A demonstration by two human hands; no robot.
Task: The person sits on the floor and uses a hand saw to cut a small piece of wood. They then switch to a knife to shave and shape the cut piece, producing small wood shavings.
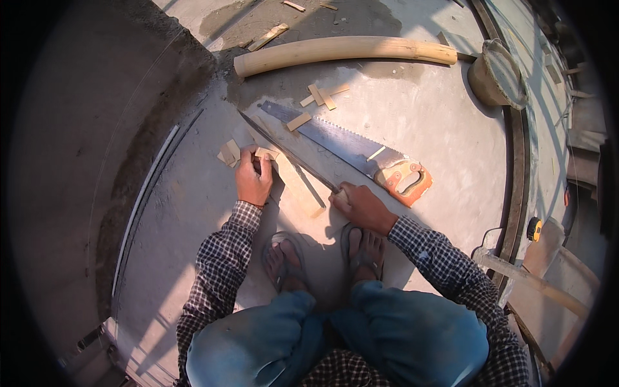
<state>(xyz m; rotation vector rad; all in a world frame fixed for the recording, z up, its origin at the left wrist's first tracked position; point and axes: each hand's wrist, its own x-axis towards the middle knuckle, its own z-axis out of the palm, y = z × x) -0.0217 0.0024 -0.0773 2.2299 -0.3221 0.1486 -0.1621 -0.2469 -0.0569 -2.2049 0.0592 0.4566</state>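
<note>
My left hand (254, 177) pinches a small flat piece of wood (266, 153) by its end. My right hand (364, 208) is closed round the handle of a long, thin, dark-bladed tool (284, 149); whether it is a file or a knife I cannot tell. Its blade slants up to the left, past the wood piece. Below it a pale wooden board (300, 187) points toward my feet. More small wood offcuts (229, 153) lie just left of my left hand. Beyond the tool lies a hand saw (348, 142) with an orange and tan handle, small wood pieces resting on its blade.
A curved, peeled log (348, 51) lies across the far floor, with crossed wood strips (320, 96) nearer me. A grey bucket (496, 76) stands far right. A yellow and black tape measure (534, 229) and a wooden-handled tool (535, 282) are at right. A wall (84, 148) rises at left.
</note>
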